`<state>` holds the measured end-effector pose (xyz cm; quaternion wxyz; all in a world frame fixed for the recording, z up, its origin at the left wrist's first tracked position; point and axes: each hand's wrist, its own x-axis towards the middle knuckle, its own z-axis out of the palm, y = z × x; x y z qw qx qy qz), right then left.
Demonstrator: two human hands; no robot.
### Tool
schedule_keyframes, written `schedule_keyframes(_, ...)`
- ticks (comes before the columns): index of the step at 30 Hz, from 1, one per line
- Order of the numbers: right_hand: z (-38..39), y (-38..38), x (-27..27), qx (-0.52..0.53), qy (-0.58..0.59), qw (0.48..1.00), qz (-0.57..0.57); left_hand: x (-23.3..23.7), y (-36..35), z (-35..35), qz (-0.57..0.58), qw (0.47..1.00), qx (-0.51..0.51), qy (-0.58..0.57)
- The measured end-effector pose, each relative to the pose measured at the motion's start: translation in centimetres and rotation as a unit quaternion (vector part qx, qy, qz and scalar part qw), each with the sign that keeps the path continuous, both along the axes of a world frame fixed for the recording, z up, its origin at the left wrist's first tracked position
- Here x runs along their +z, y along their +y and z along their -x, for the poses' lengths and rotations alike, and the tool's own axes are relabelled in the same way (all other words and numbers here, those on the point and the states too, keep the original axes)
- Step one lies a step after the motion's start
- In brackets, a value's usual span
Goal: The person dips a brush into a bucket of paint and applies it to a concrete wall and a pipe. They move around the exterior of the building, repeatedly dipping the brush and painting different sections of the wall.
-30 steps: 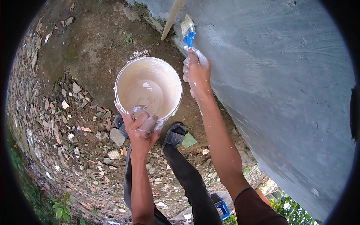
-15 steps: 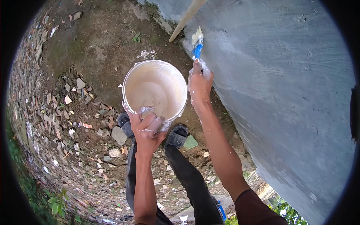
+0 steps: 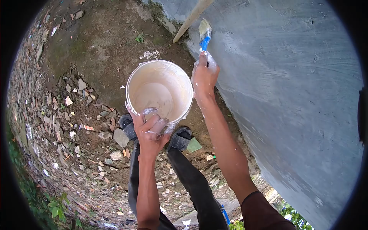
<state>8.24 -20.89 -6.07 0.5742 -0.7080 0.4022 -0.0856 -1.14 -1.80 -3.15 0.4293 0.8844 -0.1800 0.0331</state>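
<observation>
My left hand (image 3: 150, 128) grips the near rim of a white bucket (image 3: 132, 86), its fingers curled over the edge and smeared with white. Pale, creamy paint (image 3: 155, 96) lies low in the bucket. In my right hand (image 3: 206, 74), which is also spotted with white, is a paintbrush (image 3: 205, 36) with a blue handle. Its whitish bristles point up and away from me, against or close to the grey wall (image 3: 283, 84). My right fist is closed around the handle, to the right of the bucket.
A wooden pole (image 3: 189, 23) leans at the wall's base, just left of the brush. Broken stones and rubble (image 3: 65, 126) cover the ground at left. My sandalled feet (image 3: 180, 138) stand below the bucket, with a green tile piece (image 3: 194, 145) beside them.
My right hand has moved slightly up and away with the paintbrush, and the bristles now look bent along the wall. The bucket and left hand have barely moved.
</observation>
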Motion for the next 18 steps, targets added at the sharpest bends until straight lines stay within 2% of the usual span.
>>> schedule_keyframes(2, 1.6, 0.3, 0.3, -0.008, -0.036, 0.999, 0.006, 0.1, 0.1, -0.2, 0.01, 1.0, -0.01, 0.003)
schedule_keyframes(4, 2.3, 0.2, 2.2, 0.001, -0.037, 0.993, -0.109, 0.3, 0.2, -0.4, 0.015, 1.0, -0.002, 0.001)
schedule_keyframes(7, -0.2, -0.8, 3.4, 0.048, -0.012, 0.993, -0.103, 0.4, 0.0, -0.2, 0.018, 1.0, 0.0, -0.002)
schedule_keyframes(9, -2.4, -1.5, 4.2, 0.071, -0.007, 0.993, -0.093, 0.6, 0.0, -0.4, 0.014, 1.0, -0.007, -0.009)
schedule_keyframes(12, -3.9, -0.8, 4.2, 0.032, 0.015, 0.999, -0.037, 0.8, -0.3, -0.8, 0.021, 1.0, -0.016, -0.016)
schedule_keyframes(15, -0.7, 0.5, 4.5, -0.012, 0.035, 0.999, -0.013, 1.6, 0.1, -0.4, 0.014, 1.0, -0.016, -0.008)
schedule_keyframes(17, 2.9, 1.3, 5.8, -0.011, -0.013, 0.998, 0.059, 2.5, 0.6, -0.2, 0.014, 0.999, -0.04, -0.014)
schedule_keyframes(18, 4.8, 1.5, 7.4, 0.002, -0.001, 0.999, 0.043, 3.1, 0.8, -0.1, 0.016, 0.999, -0.038, -0.022)
